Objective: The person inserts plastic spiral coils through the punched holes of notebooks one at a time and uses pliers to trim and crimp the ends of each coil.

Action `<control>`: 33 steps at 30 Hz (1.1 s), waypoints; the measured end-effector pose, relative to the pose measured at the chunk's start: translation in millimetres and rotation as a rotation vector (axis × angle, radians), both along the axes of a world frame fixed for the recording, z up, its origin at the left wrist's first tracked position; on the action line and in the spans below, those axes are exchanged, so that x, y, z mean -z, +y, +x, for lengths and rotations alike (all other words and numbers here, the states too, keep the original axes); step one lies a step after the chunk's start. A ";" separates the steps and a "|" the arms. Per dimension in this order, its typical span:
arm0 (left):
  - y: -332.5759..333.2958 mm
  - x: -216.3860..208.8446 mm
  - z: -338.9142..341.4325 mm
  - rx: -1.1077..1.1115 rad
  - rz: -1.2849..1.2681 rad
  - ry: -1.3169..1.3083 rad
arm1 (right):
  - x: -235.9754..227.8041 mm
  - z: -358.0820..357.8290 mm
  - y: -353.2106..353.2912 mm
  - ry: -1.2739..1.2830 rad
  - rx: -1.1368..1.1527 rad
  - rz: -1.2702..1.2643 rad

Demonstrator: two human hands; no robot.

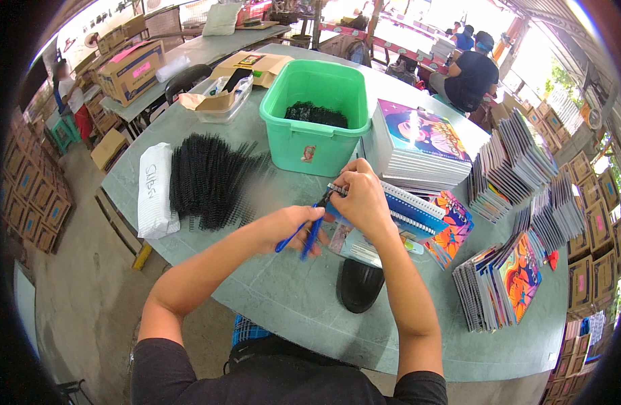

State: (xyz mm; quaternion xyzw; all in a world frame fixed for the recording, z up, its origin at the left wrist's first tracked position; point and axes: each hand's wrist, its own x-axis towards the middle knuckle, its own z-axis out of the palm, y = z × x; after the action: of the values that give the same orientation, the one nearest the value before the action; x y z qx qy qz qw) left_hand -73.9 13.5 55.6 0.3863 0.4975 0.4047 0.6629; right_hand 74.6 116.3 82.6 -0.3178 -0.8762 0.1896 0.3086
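My left hand (302,224) is closed around blue-handled pliers (310,241), whose handles are spread apart and whose jaws point up toward my right hand. My right hand (361,196) pinches the near-left corner of a blue notebook (418,214), at the end of its punched edge, where a bit of black binding coil shows. The jaws meet that corner; their exact grip is hidden by the fingers. Under the notebook lie other covers and a black rounded object (361,287). An orange and purple notebook (452,226) lies just to the right.
A green tub (314,145) holding black coils stands ahead. Left of it lie a heap of black coils (209,179) and a white wrapped pack (157,192). Notebook stacks (418,148) and bound notebooks (496,283) crowd the right. Cartons (131,71) and other people (469,74) are beyond.
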 end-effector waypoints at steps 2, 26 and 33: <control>-2.5 -26.6 7.8 -0.035 -0.320 -0.479 | 4.2 0.3 -2.8 0.030 0.023 0.048; -45.3 110.9 2.6 -0.086 0.710 1.396 | 49.8 46.9 -41.0 -0.208 -0.022 0.649; -37.0 104.2 -38.3 -0.251 0.694 1.425 | -62.1 151.6 -9.1 -0.073 0.474 0.386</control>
State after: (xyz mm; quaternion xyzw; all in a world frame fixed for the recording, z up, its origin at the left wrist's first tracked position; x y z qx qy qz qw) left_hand -112.1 -23.4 -48.6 0.6770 0.6868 0.2636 -0.0224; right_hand 226.3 107.3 144.6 -0.4555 -0.8081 -0.0690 0.3670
